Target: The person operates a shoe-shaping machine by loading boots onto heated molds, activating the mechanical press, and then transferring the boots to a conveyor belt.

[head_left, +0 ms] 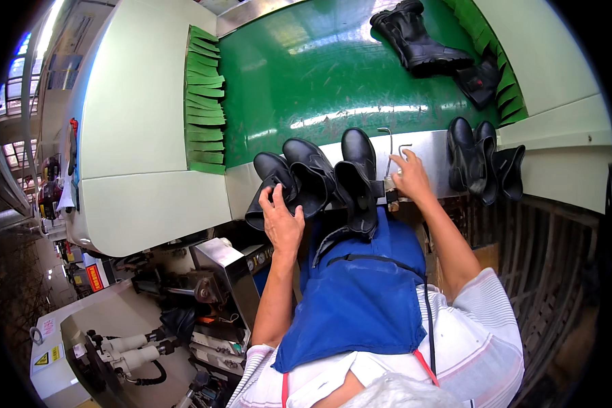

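My left hand [282, 223] is before the leftmost black boot [272, 167], its fingers bent but spread, overlapping the shaft. Whether it touches the leather I cannot tell. Close beside it stands a second black boot [304, 155], shaft toward me. A third boot [358, 144] sits by a metal bracket [391, 191], its opening facing me. My right hand [413, 178] is just right of a tall bent metal hook [390, 146], with fingers apart at a shorter hook [404, 145]. The fingers partly cover the shorter hook's stem.
More black boots [461, 153] stand at the bench's right end. Others [421, 44] lie far right on the green belt [285, 81]. Pale housings with green strip curtains [205, 109] flank the belt. A machine [122, 350] stands at lower left, and a blue apron [360, 299] covers my lap.
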`<action>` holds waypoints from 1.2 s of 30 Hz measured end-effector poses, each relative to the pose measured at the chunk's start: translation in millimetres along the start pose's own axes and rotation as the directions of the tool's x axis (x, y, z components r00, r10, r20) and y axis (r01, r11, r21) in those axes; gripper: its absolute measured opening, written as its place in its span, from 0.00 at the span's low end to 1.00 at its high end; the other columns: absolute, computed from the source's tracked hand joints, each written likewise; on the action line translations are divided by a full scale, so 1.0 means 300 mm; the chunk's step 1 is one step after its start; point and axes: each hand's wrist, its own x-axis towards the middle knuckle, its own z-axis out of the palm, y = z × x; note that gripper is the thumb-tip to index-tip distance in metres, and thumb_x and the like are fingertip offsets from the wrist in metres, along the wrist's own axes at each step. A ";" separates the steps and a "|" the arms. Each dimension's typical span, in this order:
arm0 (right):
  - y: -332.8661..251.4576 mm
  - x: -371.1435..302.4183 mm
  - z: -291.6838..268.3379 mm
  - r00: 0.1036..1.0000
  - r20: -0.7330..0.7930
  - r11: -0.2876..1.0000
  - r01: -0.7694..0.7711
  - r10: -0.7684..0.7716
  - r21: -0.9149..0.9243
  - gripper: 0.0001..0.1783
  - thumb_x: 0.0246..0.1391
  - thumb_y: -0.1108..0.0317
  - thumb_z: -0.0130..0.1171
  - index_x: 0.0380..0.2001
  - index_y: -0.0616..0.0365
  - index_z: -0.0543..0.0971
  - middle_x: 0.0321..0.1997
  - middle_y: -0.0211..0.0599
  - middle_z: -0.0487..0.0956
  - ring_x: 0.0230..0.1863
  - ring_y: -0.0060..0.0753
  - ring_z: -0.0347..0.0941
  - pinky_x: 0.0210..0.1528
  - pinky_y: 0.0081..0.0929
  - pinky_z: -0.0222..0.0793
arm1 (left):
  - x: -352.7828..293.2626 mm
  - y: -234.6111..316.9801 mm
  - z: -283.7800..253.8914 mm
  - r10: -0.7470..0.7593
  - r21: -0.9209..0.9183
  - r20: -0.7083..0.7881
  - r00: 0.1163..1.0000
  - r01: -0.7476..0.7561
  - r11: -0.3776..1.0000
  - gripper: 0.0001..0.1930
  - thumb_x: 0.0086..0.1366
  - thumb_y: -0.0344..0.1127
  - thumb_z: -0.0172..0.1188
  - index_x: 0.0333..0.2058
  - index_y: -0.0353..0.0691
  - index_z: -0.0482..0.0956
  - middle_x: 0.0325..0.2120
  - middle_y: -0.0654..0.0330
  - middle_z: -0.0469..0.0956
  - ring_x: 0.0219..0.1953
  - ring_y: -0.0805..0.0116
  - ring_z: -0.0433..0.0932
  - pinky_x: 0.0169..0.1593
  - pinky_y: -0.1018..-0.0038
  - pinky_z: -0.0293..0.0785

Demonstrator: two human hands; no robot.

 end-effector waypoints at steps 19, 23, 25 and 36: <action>-0.119 0.204 -0.054 0.985 -0.075 0.955 0.172 -0.158 0.240 0.26 0.60 0.78 0.64 0.62 0.58 0.79 0.64 0.45 0.79 0.54 0.40 0.79 0.56 0.34 0.77 | -0.195 -0.216 -0.328 -0.237 -0.387 0.024 0.971 0.228 0.894 0.27 0.63 0.28 0.65 0.62 0.42 0.77 0.40 0.55 0.83 0.35 0.58 0.84 0.44 0.64 0.82; -0.778 0.286 -0.177 0.885 -0.086 0.848 0.464 -0.458 0.255 0.20 0.65 0.77 0.62 0.60 0.59 0.81 0.53 0.37 0.85 0.43 0.27 0.81 0.49 0.27 0.78 | -0.457 -0.303 -0.522 -0.216 -0.399 -0.011 0.976 0.194 0.896 0.19 0.66 0.29 0.65 0.56 0.41 0.81 0.39 0.54 0.83 0.40 0.55 0.85 0.47 0.62 0.82; -1.096 0.194 -0.173 0.788 -0.066 0.742 0.601 -0.613 0.297 0.20 0.64 0.79 0.62 0.58 0.59 0.83 0.53 0.37 0.85 0.43 0.28 0.81 0.49 0.28 0.78 | -0.651 -0.332 -0.600 -0.314 -0.478 -0.067 0.947 0.245 0.844 0.18 0.68 0.31 0.64 0.56 0.41 0.81 0.39 0.55 0.84 0.41 0.55 0.85 0.48 0.63 0.82; -2.297 -0.797 0.500 -0.101 0.322 0.130 0.772 -0.941 0.623 0.32 0.56 0.72 0.69 0.65 0.61 0.75 0.72 0.50 0.74 0.39 0.48 0.84 0.47 0.38 0.80 | -1.819 -0.657 -0.871 -0.822 -0.605 -0.461 0.334 0.559 0.567 0.17 0.66 0.26 0.67 0.54 0.37 0.82 0.37 0.56 0.86 0.34 0.67 0.85 0.40 0.72 0.82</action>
